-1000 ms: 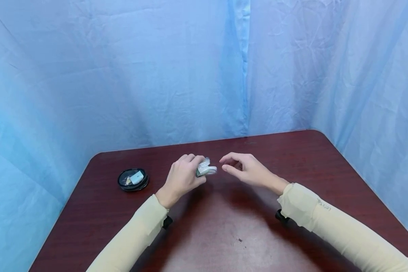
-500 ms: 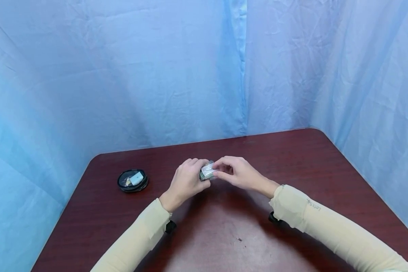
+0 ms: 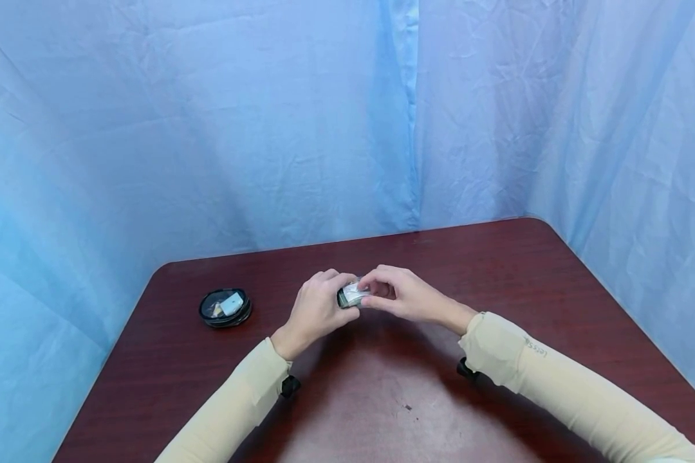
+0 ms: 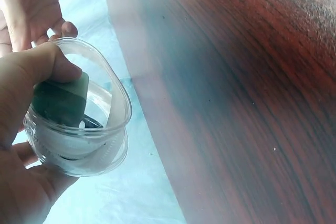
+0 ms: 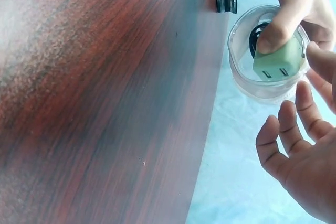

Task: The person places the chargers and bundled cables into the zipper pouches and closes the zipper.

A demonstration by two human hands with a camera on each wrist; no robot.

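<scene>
My left hand [image 3: 315,310] holds a clear plastic tub [image 4: 126,90] above the table, fingers outside its wall and thumb reaching inside. The left thumb presses on a green charger block [image 5: 281,62] with two slots in its face, which sits in the tub. Behind the block a black loop [image 5: 254,39], like a cable, shows partly. At the tub's right side, my right hand [image 3: 402,294] pinches the rim between thumb and forefinger in the head view. Its other fingers spread out below the tub in the right wrist view.
A round black-rimmed case [image 3: 227,322] lies on the dark red wooden table [image 3: 440,399] at the left, with a light blue piece and a small yellowish one showing on it. Pale blue curtains [image 3: 301,128] hang behind the table and along its sides.
My right hand has moved left and closed in on the tub, which it stood apart from a second ago. The left hand has shifted slightly, still holding the tub. The black-rimmed case stays put.
</scene>
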